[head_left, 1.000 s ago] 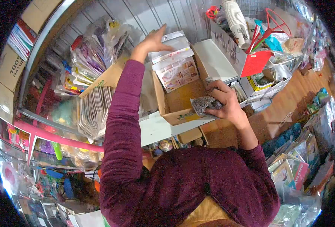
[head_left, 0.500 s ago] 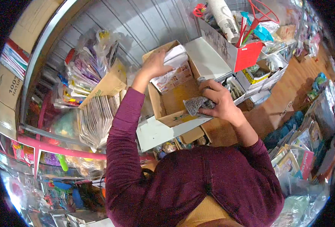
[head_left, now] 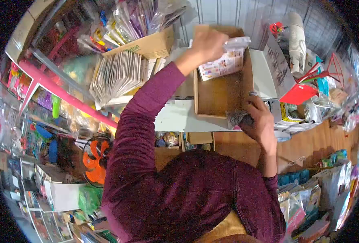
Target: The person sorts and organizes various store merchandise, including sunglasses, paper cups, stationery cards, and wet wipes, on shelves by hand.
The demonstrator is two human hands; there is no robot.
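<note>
A cardboard box point(head_left: 216, 96) stands on the white shelf. In its far end leans a stack of white packets with printed fronts point(head_left: 226, 64). My left hand point(head_left: 209, 43), slightly blurred, is at the top of this stack, its fingers curled round the upper edge of the packets. At the box's near right corner my right hand point(head_left: 261, 121) is closed on a crumpled grey cloth point(head_left: 238, 118). Part of the cloth hangs against the corner, and the rest is hidden in my fingers. The box's bare brown bottom shows between my hands.
Left of the box, fanned white envelopes point(head_left: 118, 77) stand before a carton point(head_left: 157, 43) of plastic-wrapped goods. On the right are a red box point(head_left: 299, 94) and stacked paper cups point(head_left: 297, 48). An orange fan point(head_left: 95, 162) and a pink rail point(head_left: 62, 91) lie to the left.
The view has turned, so the box appears farther right and straighter. My left hand has curled over the top of the packets. My right hand, still with the cloth, is at the near right corner.
</note>
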